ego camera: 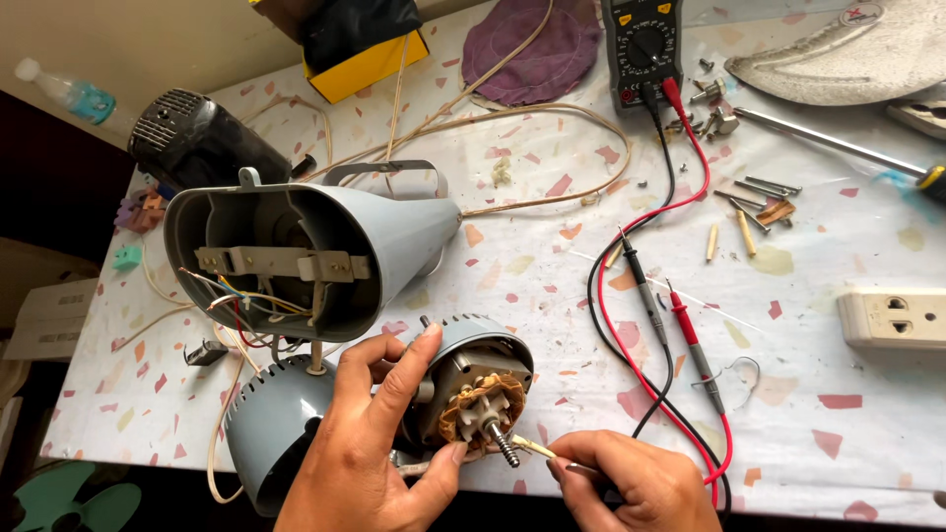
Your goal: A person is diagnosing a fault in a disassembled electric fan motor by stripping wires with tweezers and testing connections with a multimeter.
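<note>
The left hand [370,448] is clamped around a grey fan motor [473,389], thumb up along its left side and fingers curled beneath, holding it tilted so the copper windings and the threaded shaft [501,445] face the camera at the near edge of the table [838,296]. The right hand [636,483] sits just right of the shaft, fingers pinched together on a thin pale tool [532,448] whose tip reaches in beside the shaft's base. Below and left of the motor, touching the left wrist, lies a rounded grey cover [271,433] with slotted vents. Behind it a larger grey housing [305,256] lies on its side, its open mouth showing a bracket and coloured wires that trail down toward the motor. A black ribbed motor [197,143] rests behind the housing, near the table's far left corner, with a plastic bottle [64,94] beyond it. To the right of the hands, a black probe [645,296] and a red probe [695,345] lie side by side, their leads looping back across the speckled top to a multimeter [642,44] at the far edge. A beige cord [552,202] curves from the housing past a purple round cloth [537,44]. Loose screws and bolts [759,197] are scattered right of the multimeter, beside a long screwdriver [838,143]. A white socket [892,317] sits at the right edge, well apart from both hands.
</note>
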